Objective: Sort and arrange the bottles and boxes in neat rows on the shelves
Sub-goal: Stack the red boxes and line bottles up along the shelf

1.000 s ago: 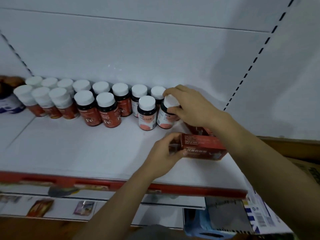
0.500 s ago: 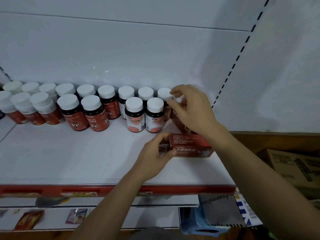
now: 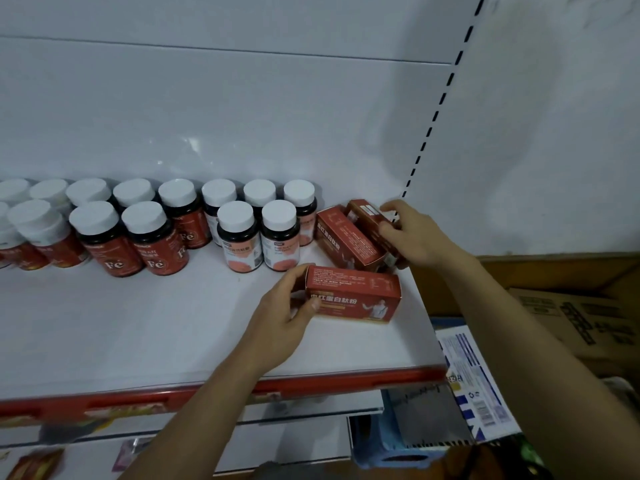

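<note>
Nearest to us is the red front edge (image 3: 311,386) of the white shelf (image 3: 138,323). A little farther in, our left grip (image 3: 280,306) curls round the left end of a red box (image 3: 356,294) that lies flat on the shelf. Farther back on the right, our right grip (image 3: 412,233) pinches a second red box (image 3: 369,218), just beside a third red box (image 3: 346,242). To the left, bottles (image 3: 239,233) with white caps stand in two rows near the back wall.

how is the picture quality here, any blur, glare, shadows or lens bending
Head view: dim, bluish light; a broad soft shadow falls on the back panel at right; the wide lens bows the red shelf edge, smeared at its right end; the front box print is legible.
</note>
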